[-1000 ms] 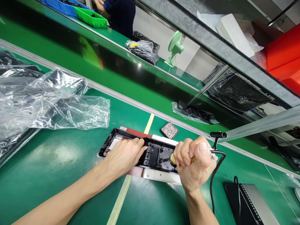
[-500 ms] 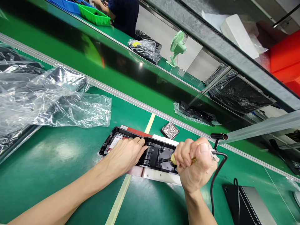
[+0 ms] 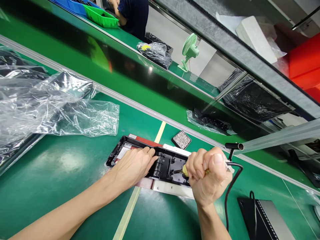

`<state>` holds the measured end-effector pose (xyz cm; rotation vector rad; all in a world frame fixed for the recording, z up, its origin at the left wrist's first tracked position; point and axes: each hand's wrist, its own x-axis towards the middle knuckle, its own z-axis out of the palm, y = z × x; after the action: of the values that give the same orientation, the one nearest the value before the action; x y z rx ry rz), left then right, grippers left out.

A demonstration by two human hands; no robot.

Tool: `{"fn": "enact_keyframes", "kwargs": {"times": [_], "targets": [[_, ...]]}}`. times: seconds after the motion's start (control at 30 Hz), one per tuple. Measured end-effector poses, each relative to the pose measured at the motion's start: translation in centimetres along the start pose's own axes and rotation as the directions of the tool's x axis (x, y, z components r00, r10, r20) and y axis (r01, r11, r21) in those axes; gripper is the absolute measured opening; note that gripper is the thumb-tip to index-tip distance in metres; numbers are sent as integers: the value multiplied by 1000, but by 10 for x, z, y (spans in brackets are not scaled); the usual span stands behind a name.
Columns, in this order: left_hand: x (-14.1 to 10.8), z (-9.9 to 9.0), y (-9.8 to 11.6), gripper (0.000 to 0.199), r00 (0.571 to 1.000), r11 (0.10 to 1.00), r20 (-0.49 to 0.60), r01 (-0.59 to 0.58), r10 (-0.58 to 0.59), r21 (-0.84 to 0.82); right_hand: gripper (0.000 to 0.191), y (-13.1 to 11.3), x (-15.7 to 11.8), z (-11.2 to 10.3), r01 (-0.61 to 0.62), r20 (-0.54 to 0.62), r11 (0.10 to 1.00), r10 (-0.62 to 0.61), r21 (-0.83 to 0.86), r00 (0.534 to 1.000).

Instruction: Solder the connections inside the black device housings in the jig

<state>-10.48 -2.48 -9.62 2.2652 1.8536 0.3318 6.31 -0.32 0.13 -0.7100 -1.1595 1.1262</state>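
Left hand on the black housing, right fist round a corded tool, centre of the frame!
Far left, clear plastic bags (image 3: 77, 116) lie crumpled on the table (image 3: 62, 180), apart from the action. Coming right, here's the left hand (image 3: 136, 163), laid across the black housing (image 3: 163, 165), apparently to steady it; whether its grip pinches the wall or merely presses, I can't tell. Beneath sits a pale plate (image 3: 172, 189), seemingly a firm base, with a speckled block (image 3: 182, 139) just beyond. Now the right hand (image 3: 210, 176): a tight grip closed on the yellow-handled tool (image 3: 185, 170), thumb up over the back, likely for control, shaft angled into the housing. Its black cord (image 3: 226, 196) loops away right, leaving the housing uncluttered.
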Motion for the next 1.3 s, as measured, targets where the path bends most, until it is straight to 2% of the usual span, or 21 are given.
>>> {"fn": "enact_keyframes", "kwargs": {"times": [1.3], "targets": [[0, -1, 2, 32, 1000, 1000, 4, 3, -3, 15, 37, 1, 0, 1, 1, 18, 1000, -1, 2, 1000]]}}
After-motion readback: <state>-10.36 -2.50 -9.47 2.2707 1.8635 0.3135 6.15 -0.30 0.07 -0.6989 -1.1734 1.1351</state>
